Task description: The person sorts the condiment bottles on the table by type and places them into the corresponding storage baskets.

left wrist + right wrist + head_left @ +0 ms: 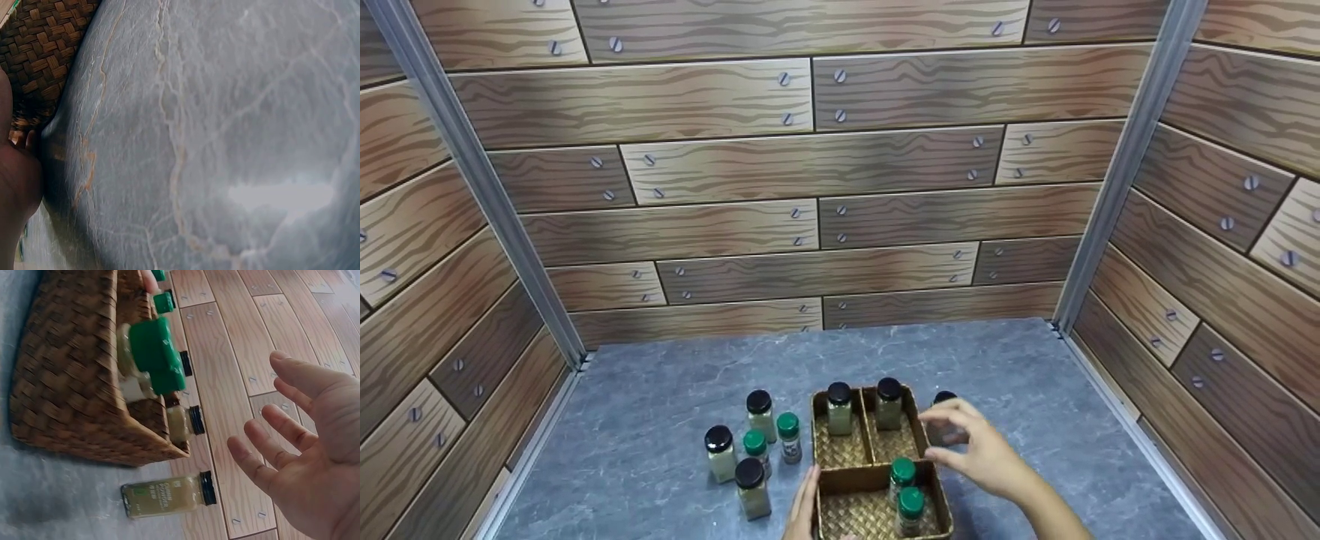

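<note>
A woven basket [870, 459] with three compartments stands on the grey table. Each back compartment holds a black-capped jar [839, 409]. Two green-capped jars [901, 480] stand in the front compartment. Another black-capped jar [943, 424] stands on the table just right of the basket. My right hand [952, 439] hovers beside it with fingers spread and loosely bent. In the right wrist view the right hand [264, 433] is apart from that jar [169, 495] and holds nothing. My left hand [806, 499] rests with straight fingers against the basket's left wall [39, 50].
Several more jars [750, 450], with black and green caps, stand in a loose group on the table left of the basket. Wood-patterned walls [810, 225] close in the back and both sides. Grey marbled tabletop [225, 112] stretches behind and beside the basket.
</note>
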Tool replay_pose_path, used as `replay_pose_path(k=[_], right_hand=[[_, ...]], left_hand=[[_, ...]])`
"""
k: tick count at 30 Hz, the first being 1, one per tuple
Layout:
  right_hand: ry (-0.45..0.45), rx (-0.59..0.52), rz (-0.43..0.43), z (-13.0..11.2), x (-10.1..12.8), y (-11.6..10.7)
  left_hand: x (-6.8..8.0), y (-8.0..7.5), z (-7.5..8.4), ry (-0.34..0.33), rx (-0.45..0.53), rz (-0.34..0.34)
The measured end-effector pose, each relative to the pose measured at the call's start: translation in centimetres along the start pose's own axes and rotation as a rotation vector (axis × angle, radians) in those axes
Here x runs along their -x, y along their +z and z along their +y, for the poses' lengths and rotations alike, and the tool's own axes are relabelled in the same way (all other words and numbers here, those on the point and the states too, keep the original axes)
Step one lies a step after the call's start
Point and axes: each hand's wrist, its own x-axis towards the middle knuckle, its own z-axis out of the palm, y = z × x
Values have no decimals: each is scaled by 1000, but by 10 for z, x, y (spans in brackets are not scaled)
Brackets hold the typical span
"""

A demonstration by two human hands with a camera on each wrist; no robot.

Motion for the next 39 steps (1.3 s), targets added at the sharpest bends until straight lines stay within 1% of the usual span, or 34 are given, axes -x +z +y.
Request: replay_pose_path(k=[4,7,12,16,21,23,24,26,28,32,35,39], right_hand=[[8,-5,41,4,-9,-6],[24,17,78,10,-14,-9],[51,87,146,28,-23,-12],[86,128,154,47,-29,-14],[136,124,143,73,-35,-18],[142,121,140,82,-36,-19],[144,120,139,87,-37,-20],[137,122,142,94,-38,-20],[139,125,145,100,-39,-21],[162,123,132,107,-40,-20],[179,112,122,107,-43,-17],[202,101,113,104,-50,-12]], left_hand=[[0,-2,-7,49,42,-17],[-1,-3,-11,74,76,-34],[-3,-5,-10,40,68,-46],[-4,-5,-9,25,73,-50],[-3,-2,-13,77,64,-4],[-3,1,-16,117,52,33],[-3,2,-17,126,60,50],[-3,4,-20,171,56,83],[-2,6,-23,209,58,106],[-2,5,-22,240,71,106],[-3,2,-19,219,80,74],[-3,-1,-15,173,81,38]])
